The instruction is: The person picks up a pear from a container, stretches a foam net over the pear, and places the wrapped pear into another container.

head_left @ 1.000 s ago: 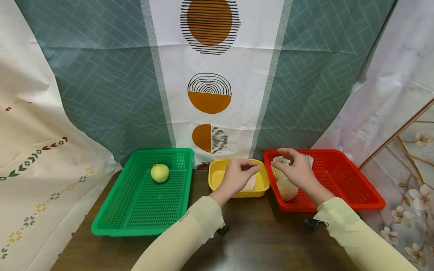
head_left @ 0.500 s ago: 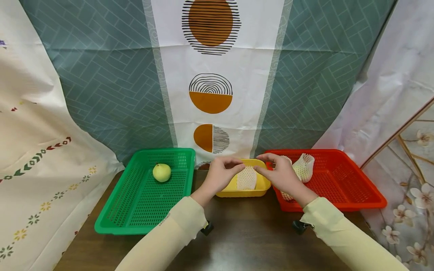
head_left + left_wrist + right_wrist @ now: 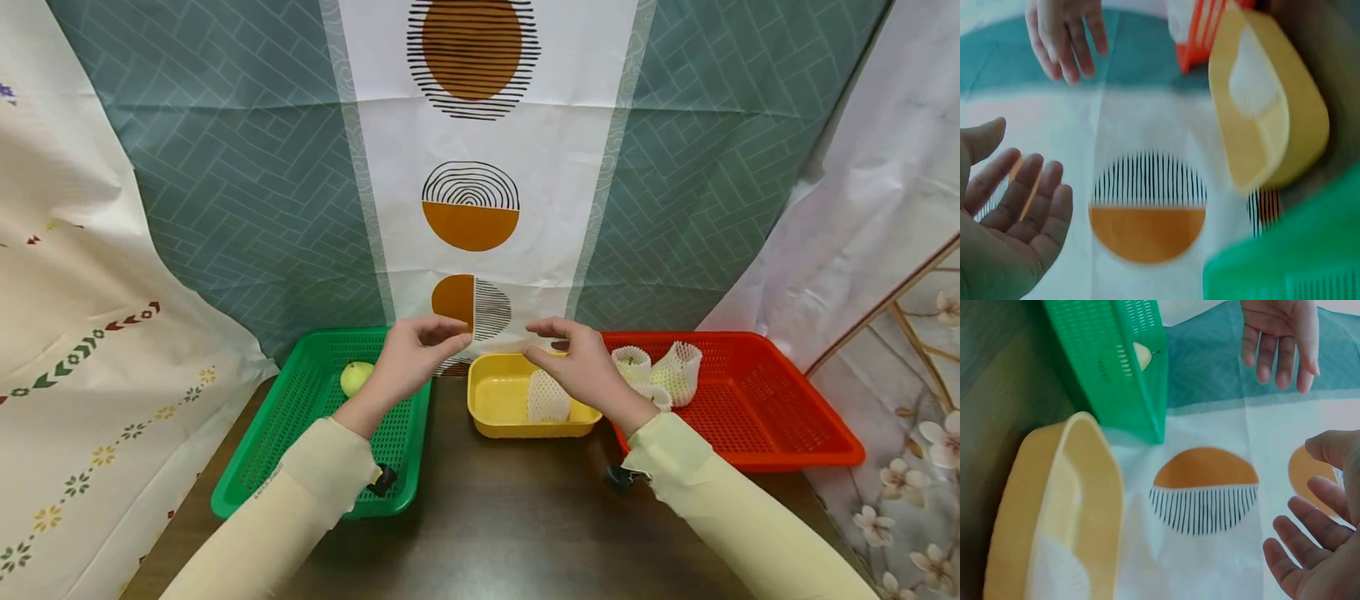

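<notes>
My left hand [image 3: 416,358] is raised over the right side of the green basket [image 3: 243,454], its fingers loosely bent and nothing in them. Behind it in the head view a yellow-green pear [image 3: 354,379] shows partly in that basket. My right hand [image 3: 581,367], also holding nothing, hovers above the right end of the yellow bin [image 3: 491,408]. Inside the bin lies a white foam net sleeve [image 3: 547,398]. Both wrist views show the palms, left palm [image 3: 1004,250] and right palm [image 3: 1329,562], with spread fingers and a gap between the two hands.
On the right stands a red basket [image 3: 780,400] holding several pears in foam nets [image 3: 677,372], grouped at its left end. All three containers rest on a dark wooden table [image 3: 510,517]. A patterned curtain [image 3: 480,133] hangs close behind them.
My left hand has moved left from the yellow bin to over the green basket. The right hand has moved left from the red basket to above the bin. Both remain without anything in them.
</notes>
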